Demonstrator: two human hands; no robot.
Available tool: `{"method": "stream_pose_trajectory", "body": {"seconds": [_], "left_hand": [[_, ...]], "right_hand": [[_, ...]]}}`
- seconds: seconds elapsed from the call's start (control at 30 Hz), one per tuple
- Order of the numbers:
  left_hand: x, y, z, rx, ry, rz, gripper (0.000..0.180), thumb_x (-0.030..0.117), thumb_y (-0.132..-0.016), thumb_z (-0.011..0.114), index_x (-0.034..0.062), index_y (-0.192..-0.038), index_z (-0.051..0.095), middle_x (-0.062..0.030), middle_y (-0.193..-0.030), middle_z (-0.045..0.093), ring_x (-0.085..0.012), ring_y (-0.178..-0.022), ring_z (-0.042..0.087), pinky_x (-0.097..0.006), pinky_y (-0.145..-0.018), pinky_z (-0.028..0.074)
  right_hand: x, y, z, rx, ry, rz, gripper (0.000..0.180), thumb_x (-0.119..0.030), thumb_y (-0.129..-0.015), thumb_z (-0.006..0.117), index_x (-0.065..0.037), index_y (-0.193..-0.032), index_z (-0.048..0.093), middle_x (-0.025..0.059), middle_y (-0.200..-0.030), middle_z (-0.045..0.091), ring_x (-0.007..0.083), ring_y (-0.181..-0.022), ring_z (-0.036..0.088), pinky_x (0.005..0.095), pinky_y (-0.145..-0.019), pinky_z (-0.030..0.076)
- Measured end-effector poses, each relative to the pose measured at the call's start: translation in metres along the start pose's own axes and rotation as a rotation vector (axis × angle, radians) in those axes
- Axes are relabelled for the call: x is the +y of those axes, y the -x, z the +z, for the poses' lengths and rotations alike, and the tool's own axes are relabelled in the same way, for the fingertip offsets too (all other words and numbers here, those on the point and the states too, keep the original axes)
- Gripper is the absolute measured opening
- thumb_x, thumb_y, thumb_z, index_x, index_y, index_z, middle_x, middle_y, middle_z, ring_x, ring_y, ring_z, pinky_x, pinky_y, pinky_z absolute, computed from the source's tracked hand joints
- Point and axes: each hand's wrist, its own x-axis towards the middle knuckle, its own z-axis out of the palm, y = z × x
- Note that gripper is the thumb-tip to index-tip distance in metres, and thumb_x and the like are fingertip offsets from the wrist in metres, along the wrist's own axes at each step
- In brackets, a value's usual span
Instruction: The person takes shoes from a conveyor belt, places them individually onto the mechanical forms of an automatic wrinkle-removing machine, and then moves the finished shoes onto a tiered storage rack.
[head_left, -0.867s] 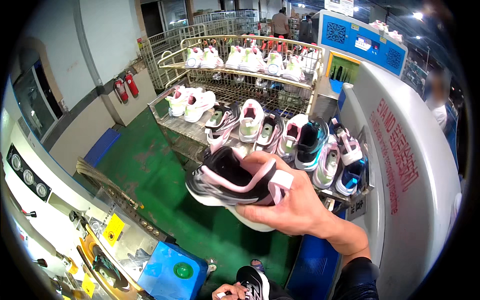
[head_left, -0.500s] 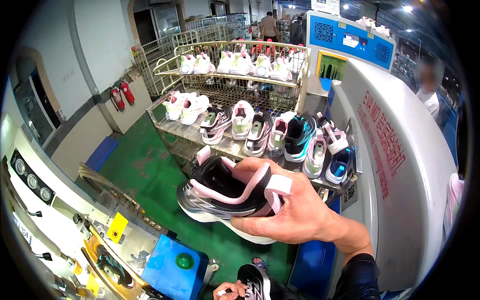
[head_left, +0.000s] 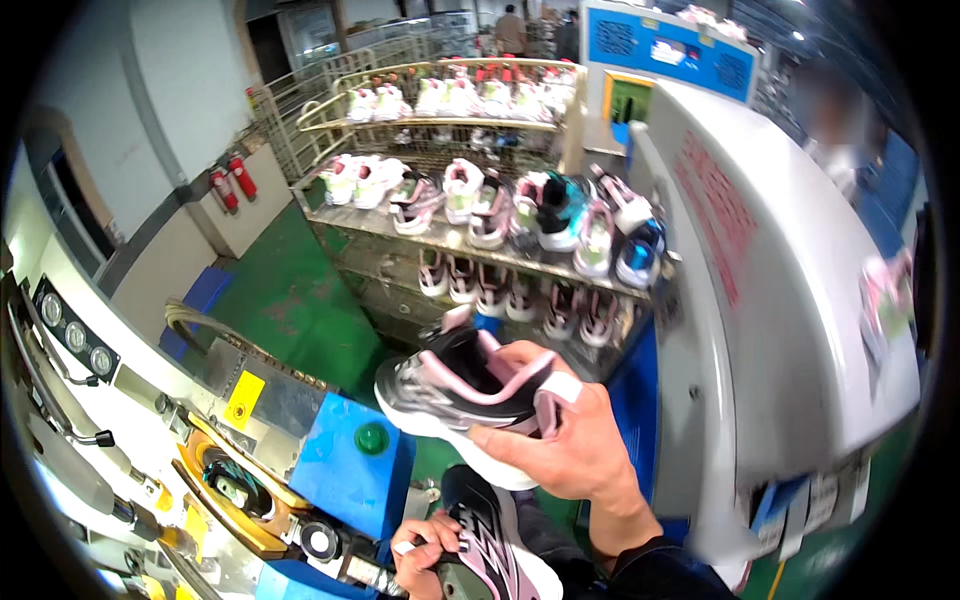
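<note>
My right hand (head_left: 560, 440) grips a black and pink sneaker (head_left: 455, 395) by its heel. The toe points left, and the white sole faces down. Lower down, at the front edge, my left hand (head_left: 425, 552) is closed on the side of a second sneaker (head_left: 505, 545), black, grey and pink with a white sole. Part of that shoe lies outside the picture. A bit of white shows on a left-hand finger. Left of this hand, another shoe (head_left: 235, 485) sits between the yellow-orange jaws (head_left: 205, 500) of a machine.
A metal rack (head_left: 400, 235) with several sneakers on its shelves stands ahead. A large grey machine (head_left: 780, 270) rises on the right. Near my left hand is a blue box with a green button (head_left: 372, 438). A blurred person (head_left: 835, 130) stands at the far right.
My view has tilted down, showing more of the rack's lower shelf. The right hand's sneaker is lower and farther from me. My left hand and its sneaker have come up further into view.
</note>
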Motion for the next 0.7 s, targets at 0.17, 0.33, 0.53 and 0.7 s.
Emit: {"method": "stream_pose_trajectory", "body": {"seconds": [0.17,0.33,0.53,0.7], "left_hand": [[0.009,0.038,-0.016,0.089,0.084,0.104,0.016,0.019,-0.064,0.045,0.0061,-0.073,0.043,-0.0106,-0.058,0.050,-0.0237,-0.071,0.048,-0.038,-0.094,0.031],[0.042,0.061,0.007,0.068,0.267,0.159,0.014,0.020,-0.062,0.044,0.0082,-0.068,0.041,-0.0072,-0.056,0.046,-0.0202,-0.069,0.044,-0.034,-0.086,0.033],[0.037,0.078,0.030,-0.078,0.160,0.110,0.015,0.021,-0.068,0.046,0.0087,-0.069,0.037,-0.0056,-0.061,0.043,-0.0180,-0.077,0.043,-0.036,-0.099,0.028],[0.022,0.101,0.078,-0.328,0.331,-0.079,0.011,0.019,-0.077,0.052,0.0090,-0.075,0.049,-0.0052,-0.073,0.050,-0.0206,-0.079,0.047,-0.038,-0.088,0.034]], "right_hand": [[-0.047,0.081,0.008,0.054,0.098,0.001,0.040,-0.021,-0.073,0.073,-0.006,-0.107,0.057,0.0064,-0.099,0.061,0.0177,-0.067,0.060,0.0262,-0.065,0.048],[-0.093,0.131,0.006,-0.008,0.242,0.087,0.051,-0.018,-0.069,0.081,0.004,-0.109,0.056,0.0146,-0.115,0.059,0.0201,-0.099,0.061,0.0282,-0.085,0.047],[-0.076,0.208,-0.031,0.162,0.110,0.136,0.054,-0.017,-0.073,0.076,-0.001,-0.119,0.051,0.0108,-0.110,0.060,0.0176,-0.095,0.062,0.0284,-0.082,0.048],[-0.071,0.306,-0.122,0.363,-0.115,0.109,0.069,-0.010,-0.067,0.079,0.004,-0.125,0.044,0.0135,-0.125,0.051,0.0195,-0.114,0.051,0.0320,-0.096,0.042]]}}
